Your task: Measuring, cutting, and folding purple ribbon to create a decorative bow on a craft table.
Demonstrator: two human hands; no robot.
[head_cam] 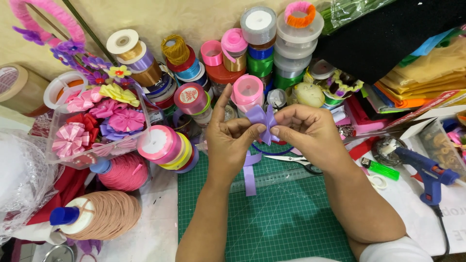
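Note:
My left hand [228,140] and my right hand [303,128] are raised together over the green cutting mat [286,218]. Both pinch a small lilac ribbon bow [262,119] between thumbs and fingers. The bow's folded loops stick up above my fingertips. A strip of the same lilac ribbon [249,174] lies on the mat just under my left wrist. Scissors [296,161] and a clear ruler [281,180] lie on the mat below my hands.
Stacked ribbon spools [259,43] crowd the back. A clear box of ribbon flowers [97,121] and two thread cones [104,213] sit left. A blue glue gun [427,172], green lighter [381,169] and folded fabric [422,77] lie right.

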